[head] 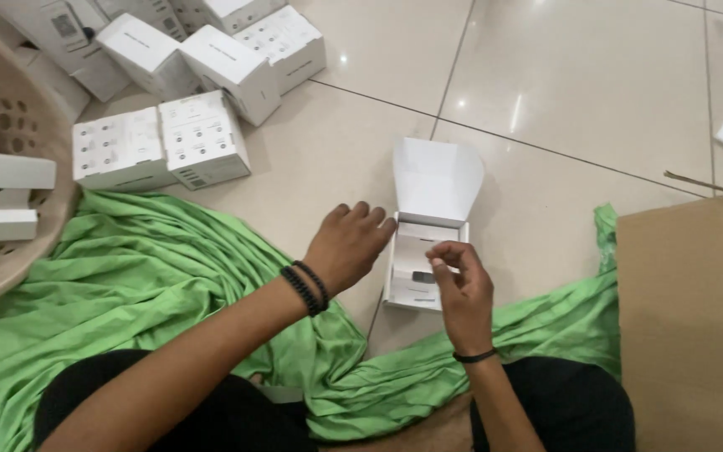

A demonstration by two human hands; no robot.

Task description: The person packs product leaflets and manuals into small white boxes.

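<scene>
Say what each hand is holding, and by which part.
The left hand steadies the open white box by its left side wall. The right hand fingers sit at the box opening; whether they pinch anything cannot be told.

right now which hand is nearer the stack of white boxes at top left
Left. The left hand lies on the stack's side of the open box; the right hand is over that box, farther away.

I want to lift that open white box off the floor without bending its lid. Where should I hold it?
Grip the open white box by its two long side walls, coming from above and from the near end. Its lid flap stands open at the far end, so it blocks that side. The left hand already rests on the left wall; the right hand is over the opening.
</scene>
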